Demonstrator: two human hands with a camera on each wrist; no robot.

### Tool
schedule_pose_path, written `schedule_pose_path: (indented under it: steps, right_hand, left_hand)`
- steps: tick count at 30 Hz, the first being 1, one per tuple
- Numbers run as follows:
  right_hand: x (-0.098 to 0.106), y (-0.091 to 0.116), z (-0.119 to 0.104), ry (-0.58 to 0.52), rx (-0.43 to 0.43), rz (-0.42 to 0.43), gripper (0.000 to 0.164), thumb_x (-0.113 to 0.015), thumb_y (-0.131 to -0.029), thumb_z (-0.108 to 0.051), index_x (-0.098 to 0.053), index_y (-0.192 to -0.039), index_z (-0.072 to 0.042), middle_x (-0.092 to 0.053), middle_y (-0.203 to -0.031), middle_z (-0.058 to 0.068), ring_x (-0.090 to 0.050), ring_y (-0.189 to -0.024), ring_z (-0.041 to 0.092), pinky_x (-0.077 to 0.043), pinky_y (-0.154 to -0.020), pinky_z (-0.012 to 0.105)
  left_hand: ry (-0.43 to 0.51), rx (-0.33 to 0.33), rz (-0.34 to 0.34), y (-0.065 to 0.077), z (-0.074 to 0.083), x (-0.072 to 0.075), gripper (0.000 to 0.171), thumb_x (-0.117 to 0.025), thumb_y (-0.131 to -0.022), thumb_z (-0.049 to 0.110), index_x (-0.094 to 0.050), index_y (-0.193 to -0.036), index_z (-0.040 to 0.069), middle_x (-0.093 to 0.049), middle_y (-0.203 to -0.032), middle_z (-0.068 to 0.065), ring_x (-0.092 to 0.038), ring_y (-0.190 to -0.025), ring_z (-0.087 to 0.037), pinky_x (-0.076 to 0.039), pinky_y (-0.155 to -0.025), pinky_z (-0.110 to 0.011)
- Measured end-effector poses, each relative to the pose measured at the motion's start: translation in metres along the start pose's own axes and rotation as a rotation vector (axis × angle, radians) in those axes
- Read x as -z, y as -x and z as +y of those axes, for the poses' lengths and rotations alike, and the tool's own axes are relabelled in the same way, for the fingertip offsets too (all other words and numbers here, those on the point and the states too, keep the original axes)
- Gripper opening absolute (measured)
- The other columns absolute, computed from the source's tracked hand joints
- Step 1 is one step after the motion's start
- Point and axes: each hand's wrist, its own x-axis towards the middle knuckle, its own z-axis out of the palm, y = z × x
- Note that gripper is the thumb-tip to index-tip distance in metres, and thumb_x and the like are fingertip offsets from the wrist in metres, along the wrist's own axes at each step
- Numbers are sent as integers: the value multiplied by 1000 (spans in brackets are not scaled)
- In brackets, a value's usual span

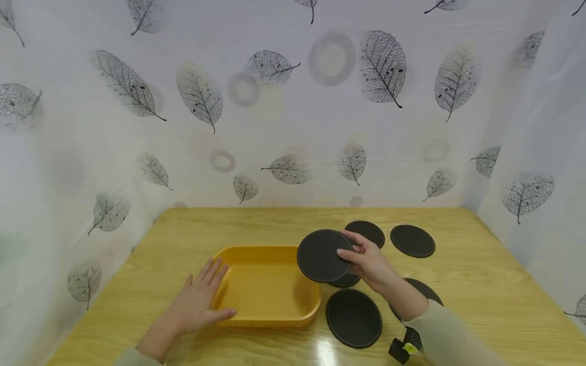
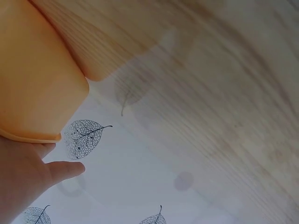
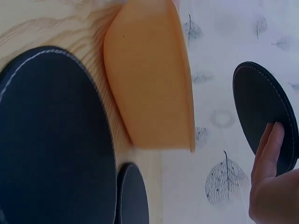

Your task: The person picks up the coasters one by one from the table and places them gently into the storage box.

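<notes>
My right hand (image 1: 368,259) pinches a round black coaster (image 1: 322,256) by its right edge, thumb on top. The coaster is raised over the right end of a yellow plastic tray (image 1: 265,322). White stitching along its rim and fingers on its underside show in the right wrist view, where the held coaster (image 3: 259,100) is clear of the table. My left hand (image 1: 197,300) rests at the tray's left end, fingers spread and straight over the rim. In the left wrist view the left hand (image 2: 28,172) touches the tray's rim (image 2: 32,138).
More black coasters lie right of the tray: one in front (image 1: 354,318), one at the back (image 1: 366,233), one at the far right (image 1: 412,241). Another coaster (image 1: 423,291) is partly under my right forearm. A leaf-patterned curtain (image 1: 293,127) surrounds the wooden table (image 1: 485,284).
</notes>
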Motion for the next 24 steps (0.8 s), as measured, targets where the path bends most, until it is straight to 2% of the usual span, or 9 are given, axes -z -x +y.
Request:
schedule_pose_path:
  steps: [12, 17, 20, 24]
  right_hand:
    - [-42, -25, 15, 10, -56, -64, 65, -59, -84, -5, -24, -139, -4, -62, -93, 6, -63, -74, 17, -51, -67, 32]
    - [-54, -32, 22, 21, -82, -75, 63, -60, -83, -6, -28, -138, -7, -62, -93, 7, -63, -74, 17, -51, -65, 32]
    - [-60, -36, 25, 50, -95, -74, 62, -60, -83, -7, -29, -138, -7, -63, -92, 8, -63, -71, 17, -51, -63, 30]
    - [-67, -40, 26, 75, -100, -72, 62, -62, -83, -11, -31, -137, -9, -61, -99, 10, -62, -72, 17, -51, -60, 29]
  left_hand:
    - [10, 8, 8, 2, 0, -1, 92, -52, -76, 61, -23, -139, 1, -14, -144, -18, -11, -130, -36, -21, -86, -68]
    - [-13, -3, 30, 2, -1, -2, 91, -53, -76, 60, -25, -138, 0, -17, -144, -18, -13, -130, -36, -24, -86, -67]
    - [-6, -3, 19, 2, -1, -2, 91, -53, -76, 60, -25, -138, 0, -16, -144, -18, -13, -130, -36, -24, -86, -67]
    - [-22, -2, 12, 1, 0, 0, 92, -52, -76, 62, -24, -138, 1, -16, -144, -17, -12, -130, -35, -25, -86, -66]
